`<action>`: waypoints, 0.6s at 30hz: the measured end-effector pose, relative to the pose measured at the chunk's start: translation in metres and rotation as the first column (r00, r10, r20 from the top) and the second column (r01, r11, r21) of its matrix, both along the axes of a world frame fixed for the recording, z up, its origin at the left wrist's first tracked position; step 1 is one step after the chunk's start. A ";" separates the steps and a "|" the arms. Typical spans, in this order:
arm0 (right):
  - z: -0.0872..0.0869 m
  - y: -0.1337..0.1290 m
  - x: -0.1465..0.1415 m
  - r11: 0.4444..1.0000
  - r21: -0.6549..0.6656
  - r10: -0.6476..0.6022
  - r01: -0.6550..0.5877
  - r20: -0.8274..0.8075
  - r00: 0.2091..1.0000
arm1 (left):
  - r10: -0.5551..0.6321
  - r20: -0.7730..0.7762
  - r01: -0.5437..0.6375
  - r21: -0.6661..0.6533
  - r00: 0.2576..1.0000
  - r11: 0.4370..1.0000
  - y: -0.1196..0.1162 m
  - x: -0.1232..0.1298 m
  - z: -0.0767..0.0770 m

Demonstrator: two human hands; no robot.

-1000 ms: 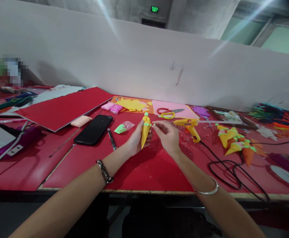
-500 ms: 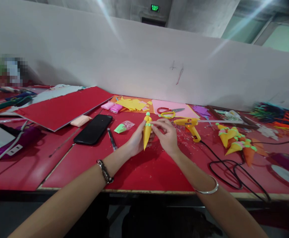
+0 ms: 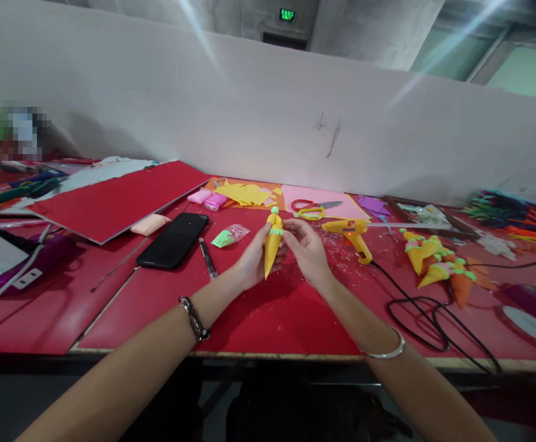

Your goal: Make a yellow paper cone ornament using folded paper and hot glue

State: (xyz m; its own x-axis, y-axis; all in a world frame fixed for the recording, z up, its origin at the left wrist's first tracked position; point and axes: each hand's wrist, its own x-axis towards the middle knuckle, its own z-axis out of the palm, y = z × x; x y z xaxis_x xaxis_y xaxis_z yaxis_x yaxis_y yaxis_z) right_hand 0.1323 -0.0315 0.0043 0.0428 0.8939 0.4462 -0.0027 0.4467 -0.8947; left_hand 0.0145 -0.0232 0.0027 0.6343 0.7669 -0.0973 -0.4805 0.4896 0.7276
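A yellow cone with light green trim and a green ball on its top hangs point down between my hands, above the red table. My left hand is wrapped round its left side and back. The fingers of my right hand close on the cone's right side near the green band. To the right lies a yellow glue gun with a small orange light. A packet of green clay lies to the left of my hands.
A black phone and a pen lie left. Scissors and yellow scraps are at the back. Several finished cones and a looped black cable occupy the right. A red board leans at back left.
My right hand's fingers have shifted and curled closer round the cone's edge. The cone has turned slightly, its tip a little further left.
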 end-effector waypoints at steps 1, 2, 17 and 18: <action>-0.001 0.000 0.000 0.999 -0.031 0.022 -0.022 -0.013 1.000 | -0.002 0.004 0.002 0.005 1.000 1.000 0.000 0.000 -0.001; -0.001 0.001 -0.001 0.997 -0.063 0.041 -0.042 -0.022 0.999 | -0.005 0.005 0.005 0.008 1.000 1.000 0.001 0.000 -0.001; -0.003 -0.001 -0.001 0.976 -0.164 0.124 -0.145 -0.129 0.984 | -0.060 0.049 0.058 0.033 0.997 0.998 -0.001 0.000 -0.001; -0.003 -0.001 -0.001 0.975 -0.164 0.130 -0.152 -0.137 0.982 | -0.061 0.048 0.059 0.038 0.997 0.997 -0.002 0.000 0.000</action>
